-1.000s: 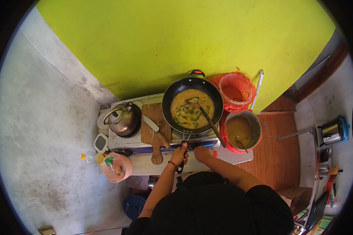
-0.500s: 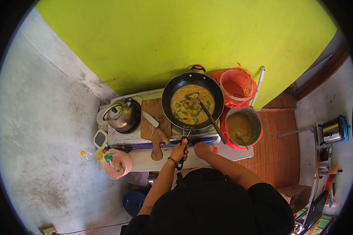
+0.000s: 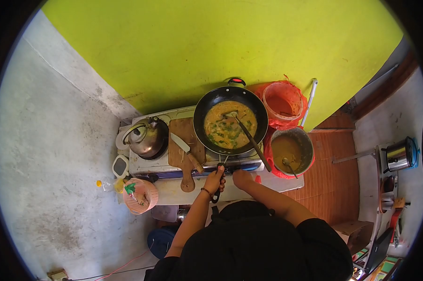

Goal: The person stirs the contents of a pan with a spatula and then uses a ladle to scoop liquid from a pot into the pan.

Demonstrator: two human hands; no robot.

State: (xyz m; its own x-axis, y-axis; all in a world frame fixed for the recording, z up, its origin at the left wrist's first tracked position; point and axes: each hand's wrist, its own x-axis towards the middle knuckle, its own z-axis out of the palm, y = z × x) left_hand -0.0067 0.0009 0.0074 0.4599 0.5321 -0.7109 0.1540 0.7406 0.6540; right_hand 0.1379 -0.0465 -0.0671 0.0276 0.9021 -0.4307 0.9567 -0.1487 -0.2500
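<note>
My left hand (image 3: 213, 181) is wrapped round the black handle of a wok (image 3: 198, 117) on the stove. Yellowish-orange food with green pieces (image 3: 228, 131) lies in the wok, and a spatula (image 3: 253, 143) rests in it, its dark handle sticking out over the rim toward the lower right. At the stove's front edge, just right of the wok handle, is my right hand (image 3: 242, 178); its fingers are hidden. Left of the wok, a knife with a wooden handle (image 3: 188, 153) lies on a wooden cutting board (image 3: 187, 180).
A kettle (image 3: 148, 140) stands on the stove's left side, with a pink basket (image 3: 140, 195) below it. At right are a red-lined container (image 3: 282, 100) and a pot of brownish liquid (image 3: 292, 150) with a spoon. A cardboard box (image 3: 354, 234) stands at lower right.
</note>
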